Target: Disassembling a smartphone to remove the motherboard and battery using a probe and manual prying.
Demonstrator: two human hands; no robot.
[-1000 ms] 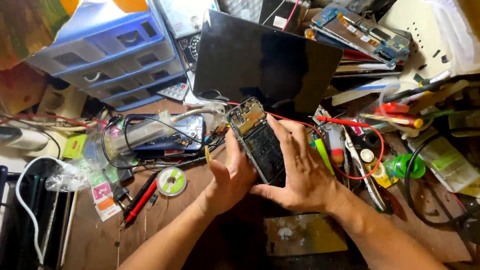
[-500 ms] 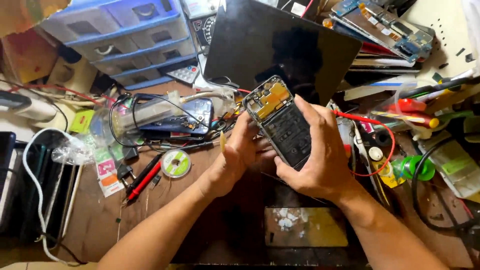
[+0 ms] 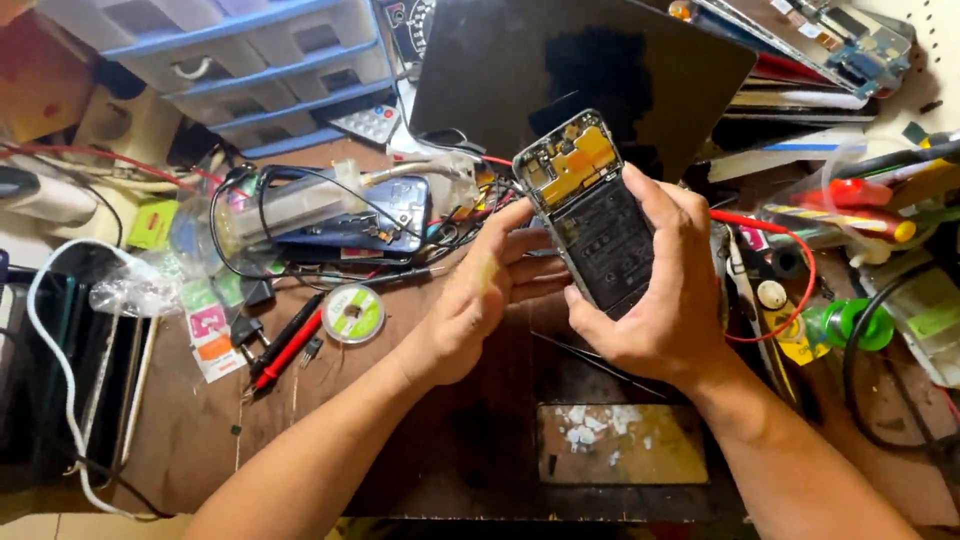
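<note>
An opened smartphone with its back cover off, showing a black battery and orange-yellow parts at its far end (image 3: 590,215), is held tilted above the middle of the cluttered brown wooden desk (image 3: 200,430). The right hand (image 3: 655,290) grips the phone from the right and from underneath, fingers curled over its right edge and thumb along the near end. The left hand (image 3: 480,295) is just left of it, fingers loosely bent, their tips touching the phone's left edge; whether they pinch anything there cannot be told. Behind the phone leans a large dark flat panel (image 3: 590,60). To the left on the desk lie a blue phone body wrapped in black wires (image 3: 350,215), a small round green-and-white spool (image 3: 353,313) and a red and a black probe (image 3: 285,345). A red wire loop (image 3: 790,270) curves right of the right hand, near a green reel (image 3: 855,322). Blue and grey plastic drawers (image 3: 240,60) stand at the far left.
</note>
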